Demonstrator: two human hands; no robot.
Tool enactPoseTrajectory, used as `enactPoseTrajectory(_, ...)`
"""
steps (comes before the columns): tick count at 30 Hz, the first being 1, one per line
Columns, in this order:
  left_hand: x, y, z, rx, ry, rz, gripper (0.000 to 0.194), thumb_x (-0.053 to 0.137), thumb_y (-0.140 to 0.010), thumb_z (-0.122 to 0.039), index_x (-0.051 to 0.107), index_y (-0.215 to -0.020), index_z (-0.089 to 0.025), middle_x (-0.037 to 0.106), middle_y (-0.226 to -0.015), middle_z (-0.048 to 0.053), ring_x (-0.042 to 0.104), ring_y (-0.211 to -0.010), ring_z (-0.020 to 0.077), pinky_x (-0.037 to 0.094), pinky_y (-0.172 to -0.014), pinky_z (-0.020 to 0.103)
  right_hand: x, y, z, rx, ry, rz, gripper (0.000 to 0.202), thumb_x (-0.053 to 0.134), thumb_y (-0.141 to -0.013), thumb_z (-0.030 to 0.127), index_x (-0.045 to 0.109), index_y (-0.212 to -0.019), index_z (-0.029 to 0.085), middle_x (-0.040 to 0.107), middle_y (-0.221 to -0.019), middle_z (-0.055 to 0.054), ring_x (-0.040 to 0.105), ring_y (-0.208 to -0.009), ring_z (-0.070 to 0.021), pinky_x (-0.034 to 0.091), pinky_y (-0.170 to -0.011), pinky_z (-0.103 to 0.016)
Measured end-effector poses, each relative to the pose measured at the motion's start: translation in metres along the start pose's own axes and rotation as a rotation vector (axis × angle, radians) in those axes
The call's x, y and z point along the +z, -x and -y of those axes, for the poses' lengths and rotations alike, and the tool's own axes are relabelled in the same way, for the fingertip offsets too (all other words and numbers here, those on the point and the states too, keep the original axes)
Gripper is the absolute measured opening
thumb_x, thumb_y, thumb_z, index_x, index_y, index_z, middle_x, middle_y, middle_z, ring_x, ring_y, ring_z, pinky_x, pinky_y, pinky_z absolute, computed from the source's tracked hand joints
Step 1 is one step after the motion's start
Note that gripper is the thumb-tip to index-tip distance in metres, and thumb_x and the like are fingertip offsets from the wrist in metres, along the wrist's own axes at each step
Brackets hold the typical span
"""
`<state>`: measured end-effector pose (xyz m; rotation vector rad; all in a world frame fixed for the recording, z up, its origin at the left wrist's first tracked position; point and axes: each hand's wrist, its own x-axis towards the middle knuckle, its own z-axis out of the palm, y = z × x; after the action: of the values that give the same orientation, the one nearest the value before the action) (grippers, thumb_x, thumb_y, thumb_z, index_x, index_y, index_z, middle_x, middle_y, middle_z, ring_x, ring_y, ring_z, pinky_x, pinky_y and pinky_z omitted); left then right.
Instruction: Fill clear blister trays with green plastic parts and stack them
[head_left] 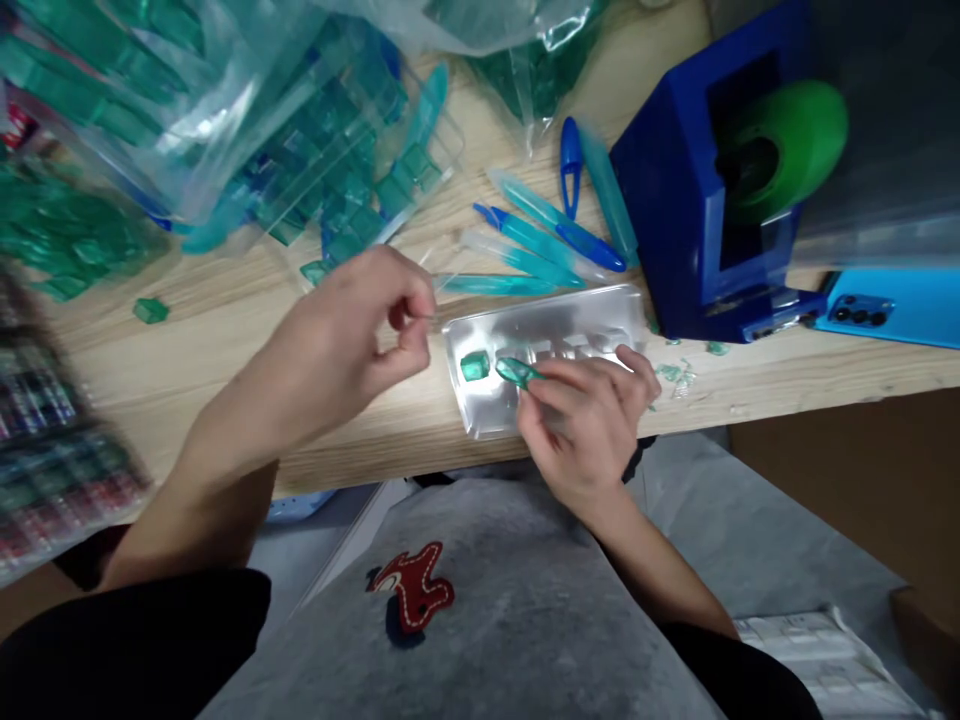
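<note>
Over the right part of a clear plastic tray (487,410), my right hand (589,420) pinches a small green translucent piece (516,372) between thumb and fingers. Another green piece (475,366) lies in the tray's left compartment. My left hand (367,330) is raised just left of the tray, its thumb and index finger curled together; whatever is between the fingertips, if anything, is too small to make out. The right fingers cover part of the tray's right compartments.
Teal and blue pens (536,240) lie behind the tray. A blue tape dispenser (667,200) with green tape and a blue phone (900,308) are at right. Bags of green pieces (67,230) fill the back left. One loose green piece (151,310) lies left.
</note>
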<state>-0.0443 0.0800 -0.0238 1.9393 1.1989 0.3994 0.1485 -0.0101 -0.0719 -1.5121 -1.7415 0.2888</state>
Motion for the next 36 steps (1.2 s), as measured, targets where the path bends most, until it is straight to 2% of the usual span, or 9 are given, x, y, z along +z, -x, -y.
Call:
enactPoseTrajectory(3, 0.001, 0.008, -0.013, -0.061, 0.268, -0.146, 0.009, 0.061, -0.086, -0.020, 0.055, -0.084, -0.025, 0.061, -0.077, -0.001, 0.059, -0.066, 0.0138, 0.047, -0.060, 0.029, -0.013, -0.002, 0.003, 0.126, -0.292, 0.042, 0.025, 0.062, -0.083, 0.007, 0.057, -0.100, 0.024, 0.069, -0.091, -0.002, 0.064, -0.087, -0.0179, 0.052, -0.079, -0.037)
enactPoseTrajectory(5, 0.006, 0.011, -0.022, -0.034, 0.333, -0.146, 0.008, 0.061, -0.087, -0.018, 0.058, -0.086, -0.026, 0.063, -0.078, -0.002, 0.061, -0.069, 0.0129, 0.049, -0.061, 0.028, -0.021, -0.003, 0.007, 0.174, -0.439, 0.014, 0.031, 0.062, -0.084, 0.008, 0.057, -0.110, 0.025, 0.068, -0.094, -0.003, 0.064, -0.090, -0.0183, 0.054, -0.076, -0.036)
enactPoseTrajectory(8, 0.015, 0.013, -0.029, 0.022, 0.290, -0.098, 0.014, 0.056, -0.090, -0.014, 0.064, -0.089, -0.025, 0.067, -0.084, -0.001, 0.064, -0.079, 0.0137, 0.051, -0.068, 0.028, -0.026, -0.005, 0.011, 0.240, -0.491, 0.014, 0.031, 0.061, -0.087, 0.011, 0.059, -0.114, 0.026, 0.069, -0.099, -0.003, 0.064, -0.094, -0.0186, 0.054, -0.078, -0.036)
enactPoseTrajectory(11, 0.023, 0.014, -0.025, 0.021, 0.259, -0.101, 0.014, 0.056, -0.091, -0.016, 0.067, -0.095, -0.024, 0.069, -0.087, 0.001, 0.065, -0.078, 0.0138, 0.052, -0.065, 0.027, -0.021, -0.009, 0.004, 0.247, -0.368, 0.063, 0.021, 0.060, -0.089, 0.014, 0.063, -0.107, 0.024, 0.070, -0.099, -0.004, 0.065, -0.094, -0.0185, 0.052, -0.081, -0.036)
enactPoseTrajectory(14, 0.027, 0.019, -0.017, -0.014, 0.261, -0.156, 0.014, 0.057, -0.091, -0.018, 0.068, -0.097, -0.024, 0.068, -0.085, 0.001, 0.065, -0.076, 0.0133, 0.053, -0.065, 0.028, -0.016, -0.014, -0.007, 0.100, -0.070, 0.148, 0.011, 0.059, -0.092, 0.020, 0.067, -0.099, 0.023, 0.073, -0.094, -0.003, 0.065, -0.089, -0.0189, 0.049, -0.081, -0.036)
enactPoseTrajectory(17, 0.030, 0.027, -0.008, -0.099, 0.289, -0.209, 0.015, 0.056, -0.092, -0.019, 0.067, -0.096, -0.029, 0.067, -0.083, -0.002, 0.065, -0.075, 0.0128, 0.054, -0.069, 0.030, -0.015, -0.021, -0.012, 0.013, 0.113, 0.244, 0.012, 0.057, -0.094, 0.027, 0.069, -0.096, 0.027, 0.076, -0.092, 0.001, 0.066, -0.088, -0.0192, 0.045, -0.084, -0.038)
enactPoseTrajectory(22, 0.034, 0.038, 0.003, -0.176, 0.368, -0.277, 0.015, 0.058, -0.091, -0.019, 0.067, -0.096, -0.029, 0.067, -0.081, -0.003, 0.065, -0.071, 0.0118, 0.054, -0.068, 0.028, -0.013, -0.024, -0.006, -0.006, 0.194, 0.163, 0.012, 0.060, -0.093, 0.031, 0.071, -0.094, 0.029, 0.076, -0.083, 0.003, 0.065, -0.081, -0.0192, 0.041, -0.083, -0.040)
enactPoseTrajectory(28, 0.036, 0.040, 0.004, -0.195, 0.398, -0.250, 0.015, 0.056, -0.090, -0.017, 0.068, -0.096, -0.023, 0.066, -0.081, 0.000, 0.064, -0.074, 0.0124, 0.055, -0.071, 0.028, -0.013, -0.018, -0.003, -0.172, 0.241, 0.258, 0.007, 0.063, -0.091, 0.030, 0.069, -0.095, 0.030, 0.076, -0.085, 0.006, 0.063, -0.081, -0.0183, 0.041, -0.081, -0.038)
enactPoseTrajectory(36, 0.037, 0.040, 0.005, -0.186, 0.409, -0.251, 0.018, 0.055, -0.088, -0.010, 0.068, -0.095, -0.019, 0.066, -0.082, 0.000, 0.064, -0.075, 0.0114, 0.052, -0.069, 0.025, -0.019, -0.026, -0.009, -0.198, 0.307, 0.184, 0.010, 0.068, -0.087, 0.023, 0.069, -0.097, 0.026, 0.075, -0.086, -0.001, 0.061, -0.081, -0.0210, 0.039, -0.080, -0.041)
